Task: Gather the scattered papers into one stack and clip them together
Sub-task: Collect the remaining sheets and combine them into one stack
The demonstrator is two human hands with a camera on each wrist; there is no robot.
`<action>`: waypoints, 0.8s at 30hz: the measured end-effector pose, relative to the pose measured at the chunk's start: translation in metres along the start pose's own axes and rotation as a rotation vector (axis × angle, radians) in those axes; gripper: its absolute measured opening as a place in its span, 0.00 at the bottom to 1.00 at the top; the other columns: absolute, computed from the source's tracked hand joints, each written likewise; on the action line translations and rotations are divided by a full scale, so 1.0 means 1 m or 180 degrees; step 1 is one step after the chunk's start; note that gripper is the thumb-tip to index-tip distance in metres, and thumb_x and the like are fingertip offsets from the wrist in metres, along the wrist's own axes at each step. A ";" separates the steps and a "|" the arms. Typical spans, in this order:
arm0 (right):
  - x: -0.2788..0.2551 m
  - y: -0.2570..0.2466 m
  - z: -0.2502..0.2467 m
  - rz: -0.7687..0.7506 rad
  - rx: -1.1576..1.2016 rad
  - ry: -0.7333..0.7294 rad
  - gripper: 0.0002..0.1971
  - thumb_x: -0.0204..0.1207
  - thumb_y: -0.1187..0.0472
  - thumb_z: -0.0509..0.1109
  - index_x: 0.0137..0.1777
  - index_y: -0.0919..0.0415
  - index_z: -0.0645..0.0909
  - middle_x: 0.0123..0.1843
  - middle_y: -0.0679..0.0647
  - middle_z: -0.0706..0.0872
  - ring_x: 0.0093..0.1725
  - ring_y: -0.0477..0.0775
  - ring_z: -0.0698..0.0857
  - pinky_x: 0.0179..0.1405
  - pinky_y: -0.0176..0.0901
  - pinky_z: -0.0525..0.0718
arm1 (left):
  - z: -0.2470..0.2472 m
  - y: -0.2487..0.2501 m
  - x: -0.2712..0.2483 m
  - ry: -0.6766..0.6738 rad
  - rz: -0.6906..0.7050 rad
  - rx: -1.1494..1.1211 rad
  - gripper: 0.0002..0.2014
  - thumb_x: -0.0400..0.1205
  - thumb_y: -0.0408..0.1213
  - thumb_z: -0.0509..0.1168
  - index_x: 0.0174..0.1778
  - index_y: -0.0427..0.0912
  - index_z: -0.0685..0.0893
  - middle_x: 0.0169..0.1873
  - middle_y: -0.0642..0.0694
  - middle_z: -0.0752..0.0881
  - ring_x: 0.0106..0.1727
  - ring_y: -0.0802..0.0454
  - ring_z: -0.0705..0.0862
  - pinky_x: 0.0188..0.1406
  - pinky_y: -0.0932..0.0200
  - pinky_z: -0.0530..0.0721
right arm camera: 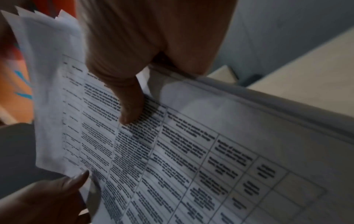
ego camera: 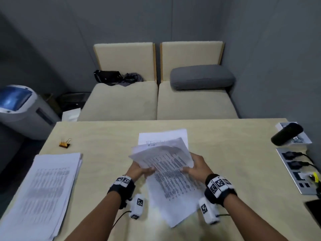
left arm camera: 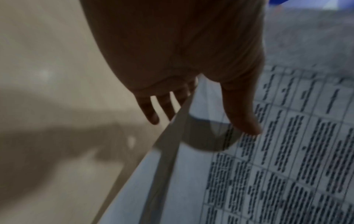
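1. Both hands hold a loose bundle of printed papers [ego camera: 166,164] above the middle of the desk [ego camera: 225,153], toward its near edge.
2. Left hand [ego camera: 139,171] pinches the bundle's left edge, thumb on top; right hand [ego camera: 196,168] grips the right edge likewise.
3. Another paper stack [ego camera: 43,188] lies by the left edge.
4. Binder clip [ego camera: 65,144] sits near the far left corner.

My head view looks down and forward over the table [ego camera: 104,133], sofa at the top of frame. Each wrist view sits very close behind its thumb — left wrist down the sheets' [left arm camera: 287,151] left edge, right wrist across their printed face. All three share those sheets.
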State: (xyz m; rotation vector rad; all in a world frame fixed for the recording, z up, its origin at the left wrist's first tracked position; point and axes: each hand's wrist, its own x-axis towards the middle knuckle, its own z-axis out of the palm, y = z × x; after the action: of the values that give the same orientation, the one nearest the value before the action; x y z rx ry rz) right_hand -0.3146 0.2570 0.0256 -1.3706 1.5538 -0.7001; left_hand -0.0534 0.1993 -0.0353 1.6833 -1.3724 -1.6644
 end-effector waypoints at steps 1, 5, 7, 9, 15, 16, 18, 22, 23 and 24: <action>0.004 -0.021 0.001 -0.0188 -0.0034 -0.0015 0.24 0.70 0.65 0.79 0.63 0.46 0.78 0.58 0.49 0.88 0.58 0.49 0.86 0.65 0.54 0.83 | -0.018 0.011 -0.008 -0.0030 0.0203 -0.0117 0.31 0.60 0.44 0.86 0.52 0.27 0.87 0.40 0.34 0.92 0.39 0.42 0.91 0.51 0.33 0.88; 0.016 -0.094 0.003 -0.0763 0.0096 0.0404 0.29 0.68 0.68 0.80 0.64 0.47 0.73 0.53 0.39 0.85 0.48 0.31 0.84 0.55 0.43 0.85 | -0.078 0.070 -0.034 0.0432 0.1110 -0.0538 0.16 0.67 0.22 0.79 0.42 0.46 0.89 0.37 0.53 0.93 0.40 0.57 0.90 0.51 0.45 0.84; 0.019 -0.119 0.002 -0.0913 0.0345 0.0612 0.40 0.65 0.71 0.81 0.73 0.45 0.66 0.57 0.37 0.82 0.53 0.28 0.82 0.54 0.38 0.85 | -0.096 0.105 -0.052 0.0566 0.1374 -0.0697 0.20 0.69 0.16 0.75 0.48 0.45 0.86 0.39 0.57 0.92 0.43 0.61 0.89 0.50 0.51 0.86; 0.023 -0.136 0.007 -0.1071 0.0777 0.0699 0.57 0.59 0.72 0.84 0.82 0.45 0.54 0.64 0.43 0.81 0.60 0.34 0.83 0.56 0.38 0.86 | -0.117 0.131 -0.072 0.0468 0.1766 -0.0697 0.20 0.71 0.16 0.73 0.52 0.43 0.85 0.42 0.55 0.92 0.45 0.60 0.89 0.48 0.56 0.88; 0.023 -0.171 0.035 -0.1026 0.1629 0.1294 0.37 0.50 0.57 0.90 0.60 0.58 0.79 0.54 0.48 0.90 0.58 0.47 0.88 0.58 0.44 0.86 | -0.155 0.156 -0.092 0.0167 0.2284 -0.0700 0.14 0.73 0.24 0.73 0.46 0.48 0.92 0.46 0.45 0.92 0.48 0.47 0.90 0.51 0.48 0.90; 0.023 -0.173 0.042 -0.1022 0.1621 0.1362 0.26 0.55 0.62 0.88 0.53 0.58 0.80 0.47 0.43 0.91 0.51 0.41 0.89 0.53 0.40 0.86 | -0.155 0.152 -0.088 0.0152 0.2243 -0.0773 0.14 0.74 0.24 0.73 0.45 0.50 0.92 0.46 0.45 0.92 0.48 0.47 0.89 0.51 0.48 0.90; 0.025 -0.169 0.056 -0.0963 0.1657 0.1395 0.14 0.63 0.67 0.83 0.44 0.57 0.83 0.38 0.43 0.91 0.41 0.40 0.90 0.46 0.39 0.86 | -0.153 0.137 -0.075 0.0291 0.2066 -0.0781 0.11 0.75 0.26 0.73 0.41 0.49 0.93 0.41 0.49 0.92 0.44 0.51 0.89 0.49 0.47 0.89; 0.036 -0.121 0.094 -0.0324 0.1674 0.1294 0.12 0.66 0.65 0.82 0.49 0.60 0.87 0.49 0.57 0.93 0.50 0.55 0.91 0.54 0.50 0.87 | -0.136 0.072 -0.040 0.0523 0.1457 -0.0365 0.08 0.76 0.33 0.75 0.44 0.30 0.88 0.40 0.39 0.89 0.40 0.49 0.85 0.47 0.35 0.86; 0.037 -0.106 0.105 -0.0116 0.1610 0.1218 0.11 0.67 0.65 0.82 0.48 0.58 0.87 0.50 0.57 0.92 0.50 0.56 0.91 0.54 0.52 0.88 | -0.130 0.053 -0.031 0.0567 0.1342 -0.0164 0.12 0.74 0.35 0.76 0.45 0.29 0.87 0.41 0.36 0.89 0.40 0.49 0.83 0.47 0.34 0.85; 0.039 -0.091 0.115 0.0092 0.1470 0.1143 0.10 0.67 0.65 0.82 0.47 0.57 0.88 0.50 0.58 0.92 0.51 0.58 0.91 0.54 0.55 0.88 | -0.124 0.035 -0.023 0.0603 0.1284 0.0002 0.14 0.72 0.40 0.76 0.44 0.31 0.87 0.42 0.34 0.89 0.41 0.49 0.83 0.47 0.33 0.85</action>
State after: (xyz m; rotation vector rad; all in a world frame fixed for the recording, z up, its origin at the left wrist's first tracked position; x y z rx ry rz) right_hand -0.1696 0.2171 0.0471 -0.9090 1.5483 -1.2508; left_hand 0.0526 0.1610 0.0315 1.4050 -1.4966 -1.2470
